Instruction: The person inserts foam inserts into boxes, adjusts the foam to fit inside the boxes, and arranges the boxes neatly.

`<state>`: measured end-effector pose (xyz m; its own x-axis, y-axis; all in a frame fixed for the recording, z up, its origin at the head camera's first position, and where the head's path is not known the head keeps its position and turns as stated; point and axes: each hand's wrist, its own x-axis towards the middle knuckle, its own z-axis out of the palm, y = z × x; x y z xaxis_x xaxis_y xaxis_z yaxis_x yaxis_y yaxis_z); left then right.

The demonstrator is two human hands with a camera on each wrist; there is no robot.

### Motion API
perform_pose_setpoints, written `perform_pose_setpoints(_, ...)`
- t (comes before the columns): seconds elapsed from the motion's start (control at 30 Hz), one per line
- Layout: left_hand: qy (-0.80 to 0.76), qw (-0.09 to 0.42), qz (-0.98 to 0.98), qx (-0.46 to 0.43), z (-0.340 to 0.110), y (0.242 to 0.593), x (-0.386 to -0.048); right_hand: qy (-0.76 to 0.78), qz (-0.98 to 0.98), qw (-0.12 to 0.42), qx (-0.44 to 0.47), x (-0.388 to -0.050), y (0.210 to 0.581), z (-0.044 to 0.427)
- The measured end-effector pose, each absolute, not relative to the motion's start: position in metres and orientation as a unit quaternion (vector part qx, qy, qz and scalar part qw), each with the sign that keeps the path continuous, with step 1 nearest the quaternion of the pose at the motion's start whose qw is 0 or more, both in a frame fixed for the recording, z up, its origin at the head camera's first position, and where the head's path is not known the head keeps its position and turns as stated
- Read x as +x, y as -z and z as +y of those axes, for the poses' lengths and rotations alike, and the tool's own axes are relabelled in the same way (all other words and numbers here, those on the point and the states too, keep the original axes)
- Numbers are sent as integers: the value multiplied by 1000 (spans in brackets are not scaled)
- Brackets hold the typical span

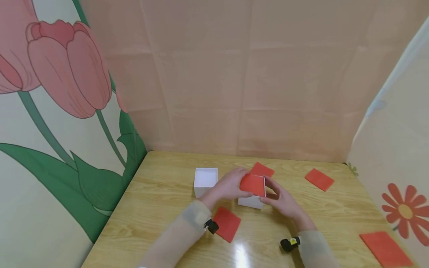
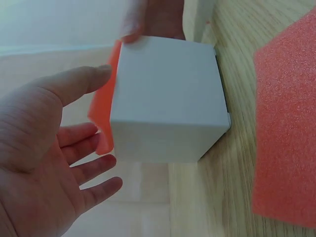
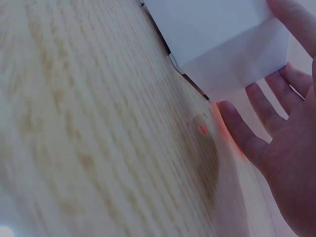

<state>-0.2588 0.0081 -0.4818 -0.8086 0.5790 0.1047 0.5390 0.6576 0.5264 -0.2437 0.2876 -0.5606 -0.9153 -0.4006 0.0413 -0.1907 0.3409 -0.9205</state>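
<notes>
Toward the table's [image 1: 161,190] far edge, the right hand [image 1: 283,201] grips an upright white box [image 1: 250,202]. The left hand [image 1: 231,186], fingers apart, touches the red sheet [image 1: 253,185] across its upward-facing top.

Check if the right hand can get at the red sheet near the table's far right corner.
Likely yes: only bare tabletop shows between the right hand and that red sheet. It would probably have to let go of the white box at its fingers first.

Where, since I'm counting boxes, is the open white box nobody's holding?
Head view: the open white box stands on the wood-grain table, left of the left hand.
</notes>
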Motion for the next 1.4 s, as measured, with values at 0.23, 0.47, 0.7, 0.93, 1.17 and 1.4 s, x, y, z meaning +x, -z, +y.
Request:
perform_pose_setpoints(0.23, -316, 46, 901, 293, 6, 487, -258, 554, 804, 92, -195, -245, 562, 286)
perform_pose_setpoints(0.47, -342, 46, 893, 288, 4, 491, -257, 553, 804, 89, -200, -243, 558, 285)
perform_pose_setpoints(0.7, -342, 63, 894, 284, 3, 497, -259, 547, 810, 89, -193, -240, 556, 283)
perform_pose_setpoints(0.93, -337, 68, 892, 294, 0, 500, -260, 548, 810, 95, -185, -239, 555, 282)
perform_pose_setpoints(1.17, -323, 59, 898, 293, 0, 495, -262, 543, 817, 95, -173, -239, 557, 283)
perform_pose_setpoints(1.4, -289, 41, 906, 305, 7, 484, -267, 542, 818, 102, -162, -241, 557, 284)
